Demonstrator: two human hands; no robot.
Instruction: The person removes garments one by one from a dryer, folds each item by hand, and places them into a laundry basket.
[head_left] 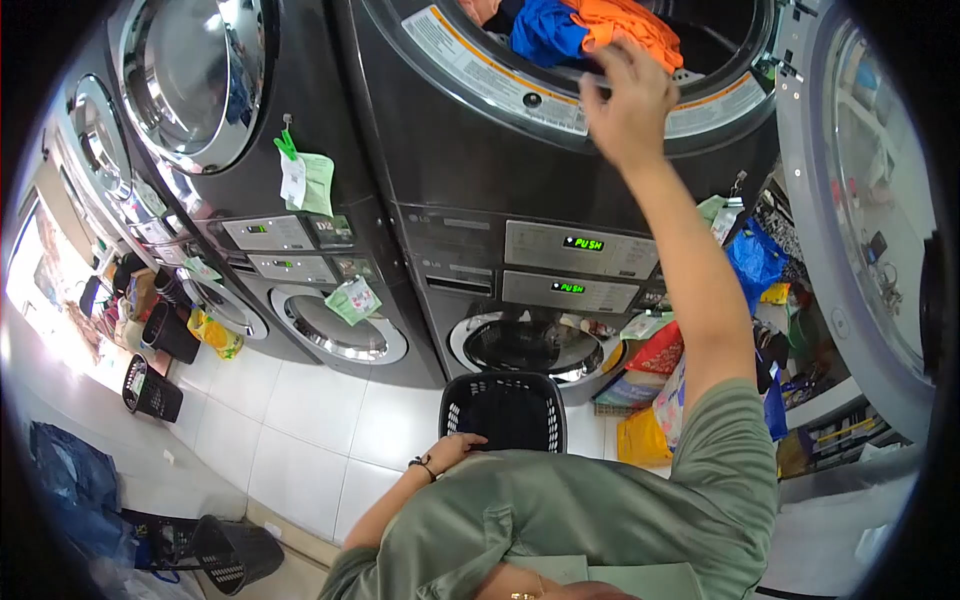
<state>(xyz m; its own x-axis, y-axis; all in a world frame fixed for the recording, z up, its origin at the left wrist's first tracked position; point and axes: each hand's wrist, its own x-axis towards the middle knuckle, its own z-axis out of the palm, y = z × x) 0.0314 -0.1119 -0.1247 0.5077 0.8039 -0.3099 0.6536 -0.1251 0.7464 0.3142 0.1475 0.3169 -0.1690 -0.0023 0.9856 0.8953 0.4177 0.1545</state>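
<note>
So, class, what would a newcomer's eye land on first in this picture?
Bright orange cloth, beside blue cloth in the open upper machine, catches the eye first, with the right hand raised in front of it. Below, two green PUSH displays glow. Lower down, the left hand is at the near edge of the black basket.

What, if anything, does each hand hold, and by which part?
The left hand holds the black basket at its near rim; whether the right hand grips the orange cloth cannot be told.

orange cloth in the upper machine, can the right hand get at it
Probably yes: the right hand is close to the orange cloth, and the open door leaves the way free.
</note>
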